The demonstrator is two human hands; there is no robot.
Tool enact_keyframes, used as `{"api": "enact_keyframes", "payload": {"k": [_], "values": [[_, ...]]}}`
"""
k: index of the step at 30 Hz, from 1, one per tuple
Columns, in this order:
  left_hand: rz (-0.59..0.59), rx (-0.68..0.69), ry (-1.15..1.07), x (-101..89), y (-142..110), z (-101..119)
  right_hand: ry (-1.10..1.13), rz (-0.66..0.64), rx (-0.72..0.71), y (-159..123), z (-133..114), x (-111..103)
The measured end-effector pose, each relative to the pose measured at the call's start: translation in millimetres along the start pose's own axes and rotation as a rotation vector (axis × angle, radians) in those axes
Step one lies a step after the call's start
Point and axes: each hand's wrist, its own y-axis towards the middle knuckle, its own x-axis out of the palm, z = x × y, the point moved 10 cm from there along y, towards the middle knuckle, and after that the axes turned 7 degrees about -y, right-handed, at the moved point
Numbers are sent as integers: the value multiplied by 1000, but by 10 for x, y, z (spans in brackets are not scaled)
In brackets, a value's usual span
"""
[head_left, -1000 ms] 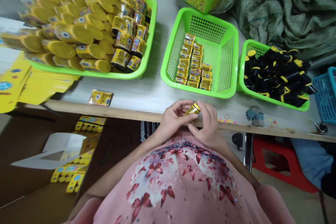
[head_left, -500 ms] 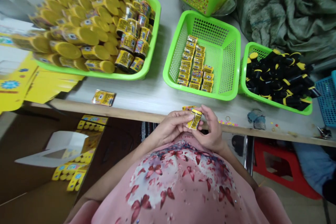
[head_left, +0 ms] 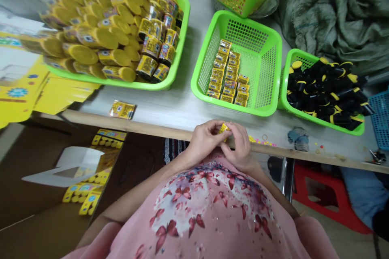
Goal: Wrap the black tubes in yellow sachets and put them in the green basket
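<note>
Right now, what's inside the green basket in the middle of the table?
Small yellow printed packets lie in rows inside the green plastic basket. Green mesh floor shows beside them, but the floor under them is hidden.

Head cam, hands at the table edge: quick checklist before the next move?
1. The yellow packet pinched between left hand and right hand: ok.
2. Print and seal on that packet, mostly behind fingers: cannot tell.
3. Green mesh basket holding packets in rows, with room beside them: ok.
4. Loose packet on the table, outside any basket: not ok.
5. Yellow-capped containers piled above the green tray's rim: stability cannot tell.
6. Black tubes with yellow bands, some ends past their green basket: not ok.
</note>
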Motion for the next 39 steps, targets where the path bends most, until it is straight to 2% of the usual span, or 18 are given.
{"api": "enact_keyframes", "payload": {"k": [2,4,6,9,12,14,17,20,21,23,25,29,39], "values": [[-46,-1,-8,23,6,-3,-6,24,16,16,12,-52],[-101,-36,-44,35,-1,-16,19,-26,19,82,7,-108],[-133,-50,-65,21,-17,-3,70,-172,-25,174,-52,-128],[-178,-38,-70,17,-45,38,103,-421,-180,271,-224,-146],[-223,-34,-52,7,-77,79,87,-539,-287,387,-249,-200],[-215,-19,-21,-85,-86,123,90,-510,-273,588,-86,-268],[-60,56,77,-445,-40,199,50,-421,-58,1094,518,-306],[152,157,182,-855,29,234,-160,-480,320,1544,1360,-122],[192,183,205,-939,51,226,-233,-527,407,1646,1575,-31],[219,221,240,-1016,91,197,-306,-594,486,1806,1844,155],[215,259,278,-1019,104,189,-322,-642,494,1882,1967,328],[206,325,335,-967,66,247,-324,-738,469,1801,2037,530],[195,382,471,-904,43,333,-263,-802,373,1736,1969,583]]}}
